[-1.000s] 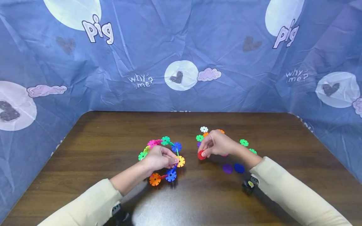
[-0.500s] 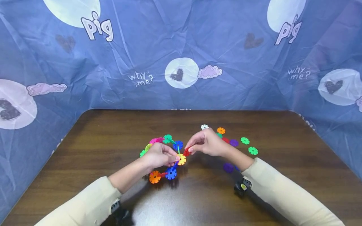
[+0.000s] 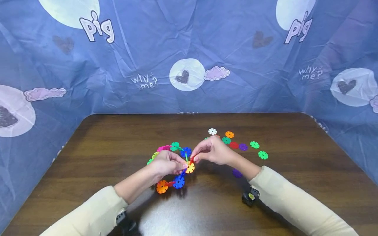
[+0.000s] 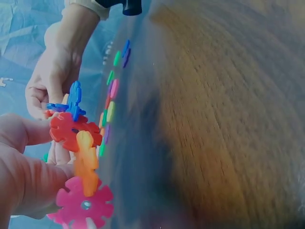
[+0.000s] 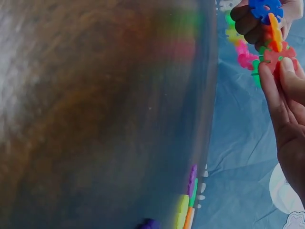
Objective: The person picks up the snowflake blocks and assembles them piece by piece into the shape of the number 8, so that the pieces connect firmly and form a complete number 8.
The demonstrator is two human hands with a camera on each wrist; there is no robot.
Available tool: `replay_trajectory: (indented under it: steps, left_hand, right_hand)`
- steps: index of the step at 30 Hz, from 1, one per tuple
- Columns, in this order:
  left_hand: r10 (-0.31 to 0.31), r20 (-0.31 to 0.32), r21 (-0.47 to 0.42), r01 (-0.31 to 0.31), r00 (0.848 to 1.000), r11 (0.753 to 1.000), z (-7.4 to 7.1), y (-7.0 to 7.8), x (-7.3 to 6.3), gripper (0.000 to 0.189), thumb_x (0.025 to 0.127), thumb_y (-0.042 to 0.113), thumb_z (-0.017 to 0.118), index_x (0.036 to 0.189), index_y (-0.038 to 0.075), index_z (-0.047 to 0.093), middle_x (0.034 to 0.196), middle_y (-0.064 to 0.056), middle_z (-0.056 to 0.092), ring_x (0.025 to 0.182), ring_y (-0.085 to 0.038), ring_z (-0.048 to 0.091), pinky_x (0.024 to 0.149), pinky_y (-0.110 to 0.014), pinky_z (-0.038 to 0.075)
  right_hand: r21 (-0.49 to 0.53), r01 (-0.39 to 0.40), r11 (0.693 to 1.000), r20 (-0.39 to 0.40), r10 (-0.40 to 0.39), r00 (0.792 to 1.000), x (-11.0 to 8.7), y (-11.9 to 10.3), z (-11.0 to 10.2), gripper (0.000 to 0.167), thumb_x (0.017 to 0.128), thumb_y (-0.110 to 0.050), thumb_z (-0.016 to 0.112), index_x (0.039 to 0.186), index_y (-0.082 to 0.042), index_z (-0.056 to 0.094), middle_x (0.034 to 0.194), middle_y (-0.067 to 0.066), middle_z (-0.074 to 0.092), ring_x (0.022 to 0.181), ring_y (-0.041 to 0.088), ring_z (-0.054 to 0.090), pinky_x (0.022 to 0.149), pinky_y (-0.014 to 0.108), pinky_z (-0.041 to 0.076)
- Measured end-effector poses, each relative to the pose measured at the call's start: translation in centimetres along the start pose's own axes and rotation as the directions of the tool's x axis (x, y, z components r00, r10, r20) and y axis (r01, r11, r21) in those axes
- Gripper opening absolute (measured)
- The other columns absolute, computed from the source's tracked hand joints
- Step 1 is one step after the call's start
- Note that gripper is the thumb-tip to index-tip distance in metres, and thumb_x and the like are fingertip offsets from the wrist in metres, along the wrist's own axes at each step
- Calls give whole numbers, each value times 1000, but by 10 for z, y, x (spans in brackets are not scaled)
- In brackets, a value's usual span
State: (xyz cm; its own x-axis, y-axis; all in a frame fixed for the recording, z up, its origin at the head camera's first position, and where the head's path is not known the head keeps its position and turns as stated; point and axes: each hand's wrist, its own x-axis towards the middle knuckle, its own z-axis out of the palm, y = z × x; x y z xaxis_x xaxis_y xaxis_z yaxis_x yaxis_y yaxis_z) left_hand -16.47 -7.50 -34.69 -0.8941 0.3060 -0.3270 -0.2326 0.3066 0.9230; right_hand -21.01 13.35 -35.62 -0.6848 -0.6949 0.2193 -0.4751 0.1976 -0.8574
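My left hand [image 3: 163,164] pinches a yellow-orange snowflake disc [image 3: 190,167], part of a curved chain of slotted plastic discs. The chain has a blue disc [image 3: 178,182] and an orange disc [image 3: 161,186] at its near end. Green and pink discs [image 3: 164,148] curve round behind the hand. With thumb and fingertips my right hand [image 3: 214,150] holds a red disc [image 5: 276,56] edge-on against the rim of the yellow-orange one. How deep the slots meet is hard to see. In the left wrist view a pink disc [image 4: 86,205] hangs below the left fingers.
Loose discs lie flat at the right of the wooden table [image 3: 224,203]: white [image 3: 212,131], orange [image 3: 229,134], green [image 3: 262,155] and several others. A purple disc [image 3: 237,173] lies under the right forearm. A blue printed cloth [image 3: 189,39] hangs behind the table.
My right hand has brought the red disc leftward from above the loose discs to the yellow-orange disc and turned it edge-on. The left hand has stayed nearly in place with the chain.
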Motion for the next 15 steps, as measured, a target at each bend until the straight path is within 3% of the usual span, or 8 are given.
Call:
replay_trajectory:
  steps: [9, 15]
  left_hand:
    - [20, -69, 41, -17, 997, 999, -5, 8, 0, 14, 84, 2, 69, 91, -11, 68, 63, 1, 67, 58, -7, 60, 64, -23, 57]
    - [28, -105, 39, -24, 994, 999, -6, 12, -1, 13, 83, 2, 70, 90, -9, 68, 61, 2, 66, 57, -7, 60, 65, -25, 58]
  right_hand:
    - [-22, 11, 1000, -106, -14, 994, 7, -2, 1, 16, 75, -1, 78, 90, 5, 74, 89, 21, 74, 79, 10, 73, 74, 29, 60]
    - [-6, -32, 999, -170, 31, 985, 8, -8, -13, 23, 76, -1, 77, 97, 6, 71, 98, 23, 73, 91, 29, 73, 79, 29, 59]
